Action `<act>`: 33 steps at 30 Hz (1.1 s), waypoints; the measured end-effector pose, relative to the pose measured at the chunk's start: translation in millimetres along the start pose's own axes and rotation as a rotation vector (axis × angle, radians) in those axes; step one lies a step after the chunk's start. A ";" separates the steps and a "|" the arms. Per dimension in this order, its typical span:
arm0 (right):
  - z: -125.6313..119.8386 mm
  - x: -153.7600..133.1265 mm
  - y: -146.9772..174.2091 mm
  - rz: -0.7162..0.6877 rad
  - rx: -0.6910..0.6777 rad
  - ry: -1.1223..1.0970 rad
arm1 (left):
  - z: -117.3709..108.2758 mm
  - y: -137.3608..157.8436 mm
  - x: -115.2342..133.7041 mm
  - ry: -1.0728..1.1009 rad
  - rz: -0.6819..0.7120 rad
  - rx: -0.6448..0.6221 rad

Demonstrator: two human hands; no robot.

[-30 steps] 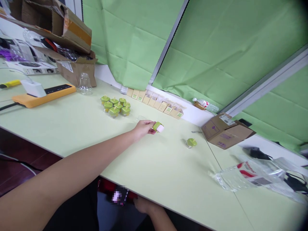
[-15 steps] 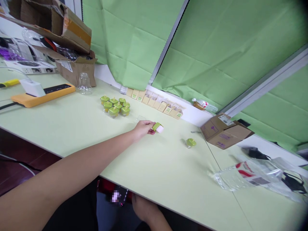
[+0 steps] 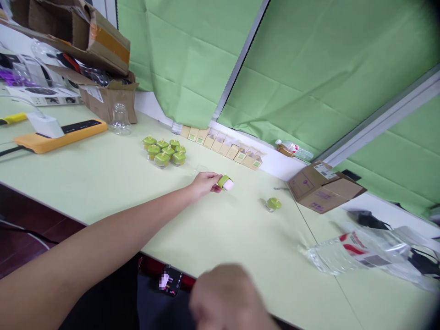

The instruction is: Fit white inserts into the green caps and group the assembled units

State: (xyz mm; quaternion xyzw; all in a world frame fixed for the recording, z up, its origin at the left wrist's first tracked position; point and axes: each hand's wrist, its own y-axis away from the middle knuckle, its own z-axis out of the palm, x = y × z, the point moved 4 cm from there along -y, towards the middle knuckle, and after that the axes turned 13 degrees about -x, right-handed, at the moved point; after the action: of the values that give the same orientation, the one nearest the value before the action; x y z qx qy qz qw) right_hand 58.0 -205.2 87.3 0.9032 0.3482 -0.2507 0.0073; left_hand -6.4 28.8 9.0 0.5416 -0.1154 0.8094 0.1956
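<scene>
Now, by label:
Left hand (image 3: 205,182): stretched out, fingertips pinching jar (image 3: 226,183) lying tipped on bench (image 3: 103,183).
Right hand (image 3: 227,298): blurred at bench edge; spread or curled, cannot tell.
Grip: best kept low, near green lid.
Nearby: second jar (image 3: 274,203), cluster (image 3: 164,151).

Jar cluster (image 3: 164,151) left of hand (image 3: 205,182) — single jar (image 3: 273,203) right, on table (image 3: 103,178)

Head camera, looking forward-down across table (image 3: 103,183) (tilted), window blinds (image 3: 309,68) beyond.
</scene>
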 end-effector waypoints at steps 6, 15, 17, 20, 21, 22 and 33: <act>-93.3 108.8 -54.4 0.041 0.566 0.048 | -4.2 -2.5 3.1 -0.057 0.071 -0.033; -30.8 222.5 -69.2 0.375 0.533 -0.163 | -0.7 -5.8 0.4 -0.214 0.076 -0.069; -32.5 220.7 -70.6 0.388 0.577 -0.230 | -0.2 -5.9 -0.8 -0.215 0.062 -0.075; -32.1 221.9 -73.3 0.417 0.592 -0.357 | -1.0 -5.1 -0.6 -0.228 0.043 -0.072; -31.1 222.9 -73.8 0.425 0.589 -0.402 | -1.7 -5.0 -0.3 -0.243 0.046 -0.073; -30.2 223.5 -74.2 0.426 0.588 -0.446 | -2.5 -4.9 0.0 -0.267 0.056 -0.074; -18.8 202.7 -85.4 0.353 0.333 -0.798 | -1.6 1.6 0.7 -0.796 0.317 -0.146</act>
State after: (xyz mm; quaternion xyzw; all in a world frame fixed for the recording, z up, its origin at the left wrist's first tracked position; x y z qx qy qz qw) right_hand 140.4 -10.2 24.8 0.7706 0.1140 -0.6259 0.0379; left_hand -8.7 28.1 9.0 0.7719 -0.3206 0.5470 0.0468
